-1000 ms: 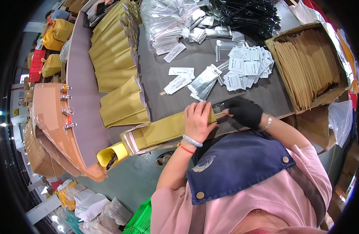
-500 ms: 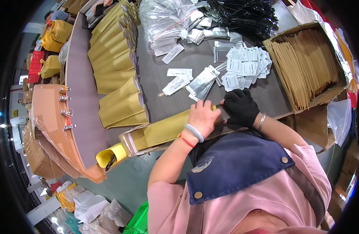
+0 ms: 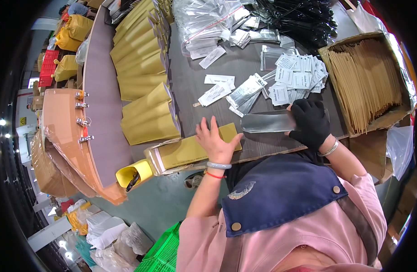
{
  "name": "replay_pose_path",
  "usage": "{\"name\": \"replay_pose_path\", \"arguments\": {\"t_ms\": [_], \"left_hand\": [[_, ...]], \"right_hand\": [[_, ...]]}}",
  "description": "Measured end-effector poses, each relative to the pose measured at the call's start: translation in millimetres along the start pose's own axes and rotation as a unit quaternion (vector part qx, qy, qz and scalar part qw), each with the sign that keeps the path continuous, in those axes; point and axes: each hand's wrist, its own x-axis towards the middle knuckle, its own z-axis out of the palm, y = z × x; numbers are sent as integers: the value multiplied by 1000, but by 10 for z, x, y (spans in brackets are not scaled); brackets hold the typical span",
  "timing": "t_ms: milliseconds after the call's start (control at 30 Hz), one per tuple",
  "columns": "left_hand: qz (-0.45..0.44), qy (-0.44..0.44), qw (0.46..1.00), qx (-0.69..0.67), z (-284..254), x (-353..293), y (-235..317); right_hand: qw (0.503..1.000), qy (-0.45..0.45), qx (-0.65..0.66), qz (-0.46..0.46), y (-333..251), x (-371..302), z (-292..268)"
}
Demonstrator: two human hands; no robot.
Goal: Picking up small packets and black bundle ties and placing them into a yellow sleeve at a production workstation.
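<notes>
A dark wood-grain tabletop fills the upper middle of the frame; greenish floor and a green basket show lower left, yellow sacks upper left. The left hand, fingers spread, is over a gold sleeve left of centre. The gloved right hand grips the right end of a clear tray, right of centre. White packets, upper right, carry small dark print.

The left hand is spreading wide over a flat gold envelope along the near edge of the surface. The black-gloved right hand is gripping a glossy grey sleeve. White packets are lying beyond it; thin brown pieces are filling a carton by the right edge.
</notes>
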Motion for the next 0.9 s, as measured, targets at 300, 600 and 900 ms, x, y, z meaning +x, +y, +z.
{"name": "replay_pose_path", "arguments": {"t_ms": [300,600,900], "left_hand": [[-49,-29,997,-60,-16,-12,-77],[97,44,988,-107,84,585,-245],[117,40,990,64,10,1104,-254]], "right_hand": [[996,-62,47,-46,-12,74,238],[977,77,163,-110,-199,271,444],[893,286,8,348,2285,-870,-133]]}}
